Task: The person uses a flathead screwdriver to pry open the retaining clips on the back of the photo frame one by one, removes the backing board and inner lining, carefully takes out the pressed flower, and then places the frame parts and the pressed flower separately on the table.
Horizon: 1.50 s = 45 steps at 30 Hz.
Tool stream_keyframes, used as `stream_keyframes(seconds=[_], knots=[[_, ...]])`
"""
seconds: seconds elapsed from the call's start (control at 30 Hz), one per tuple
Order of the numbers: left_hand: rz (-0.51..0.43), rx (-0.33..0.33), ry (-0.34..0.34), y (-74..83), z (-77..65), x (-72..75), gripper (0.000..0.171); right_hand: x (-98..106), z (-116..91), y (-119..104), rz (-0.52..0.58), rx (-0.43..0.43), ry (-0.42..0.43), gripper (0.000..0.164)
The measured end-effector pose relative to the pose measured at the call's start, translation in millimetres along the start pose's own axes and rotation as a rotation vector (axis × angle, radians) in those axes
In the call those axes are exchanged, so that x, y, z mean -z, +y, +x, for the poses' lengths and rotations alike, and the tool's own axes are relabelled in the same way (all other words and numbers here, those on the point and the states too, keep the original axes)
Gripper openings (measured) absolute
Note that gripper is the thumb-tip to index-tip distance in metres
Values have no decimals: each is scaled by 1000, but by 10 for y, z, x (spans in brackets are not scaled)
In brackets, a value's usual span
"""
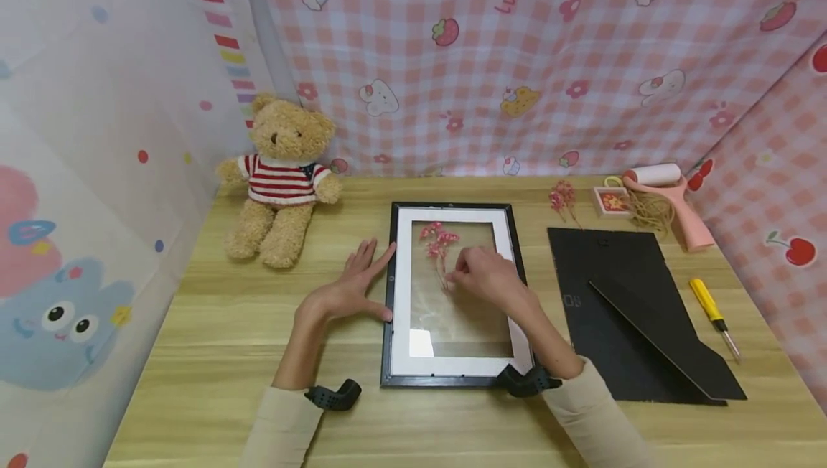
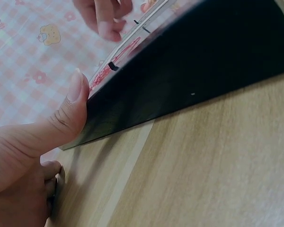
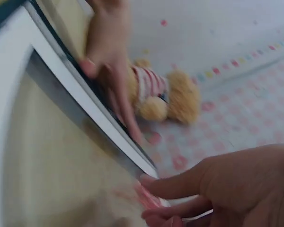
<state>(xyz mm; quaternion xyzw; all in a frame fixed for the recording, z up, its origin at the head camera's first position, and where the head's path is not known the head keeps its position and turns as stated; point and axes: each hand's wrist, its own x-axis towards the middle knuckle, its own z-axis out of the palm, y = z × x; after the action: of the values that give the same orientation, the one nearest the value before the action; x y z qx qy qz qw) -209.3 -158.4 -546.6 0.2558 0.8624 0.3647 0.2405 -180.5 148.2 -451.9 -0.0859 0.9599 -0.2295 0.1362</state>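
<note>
A black picture frame [image 1: 387,346] with a white mat [image 1: 402,310] and a clear pane lies on the table. My left hand [image 1: 345,290] is at its left side, fingers spread, with the thumb and index finger touching the frame's edge. In the left wrist view that thumb [image 2: 75,101] presses the frame's side. Over the pane, my right hand [image 1: 486,278] pinches the thin stems of a pink dried flower sprig [image 1: 441,238]. The blossoms point toward the frame's upper left. In the right wrist view the pink sprig [image 3: 149,196] shows blurred beside the fingertips.
A black backing board [image 1: 620,353] with a stand leg lies at right, beside a yellow screwdriver [image 1: 707,303]. Behind are another pink sprig [image 1: 562,197], a small box [image 1: 611,202], twine [image 1: 649,211] and a pink-handled roller [image 1: 688,217]. A teddy bear [image 1: 281,181] sits at back left.
</note>
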Motion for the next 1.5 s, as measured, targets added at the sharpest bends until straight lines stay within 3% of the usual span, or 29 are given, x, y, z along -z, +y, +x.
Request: stream_keyframes(seconds=[0.07, 0.23, 0.37, 0.47, 0.6, 0.73, 0.9, 0.97, 1.13, 1.3, 1.5], knots=[[4, -1, 0, 0, -1, -7, 139, -229, 114, 53, -13, 15, -14, 25], [1, -2, 4, 38, -22, 9, 139, -640, 377, 231, -69, 47, 62, 35], [-1, -5, 0, 66, -32, 17, 140, -701, 396, 229, -87, 25, 95, 39], [-2, -7, 0, 65, -25, 11, 140, -682, 379, 195, -63, -7, 74, 44], [2, -11, 2, 52, -9, 14, 140, -491, 249, 36, 51, -47, 28, 38], [2, -4, -5, 41, 1, 16, 140, -211, 100, -34, 227, -30, -3, 17], [-8, -16, -13, 62, -11, 16, 140, 105, 81, 268, 523, -17, -26, 16], [-8, -20, -14, 75, -18, 18, 139, 241, 93, 440, 573, -34, -19, 17], [-6, -12, -11, 79, -17, 15, 139, 629, 121, 833, 500, -87, 33, 21], [-3, -8, -8, 55, -11, 20, 138, 952, 257, 1242, 383, -69, 106, 21], [-10, -2, -7, 31, -2, -1, 138, 964, 551, 1792, 173, -85, 156, 39]])
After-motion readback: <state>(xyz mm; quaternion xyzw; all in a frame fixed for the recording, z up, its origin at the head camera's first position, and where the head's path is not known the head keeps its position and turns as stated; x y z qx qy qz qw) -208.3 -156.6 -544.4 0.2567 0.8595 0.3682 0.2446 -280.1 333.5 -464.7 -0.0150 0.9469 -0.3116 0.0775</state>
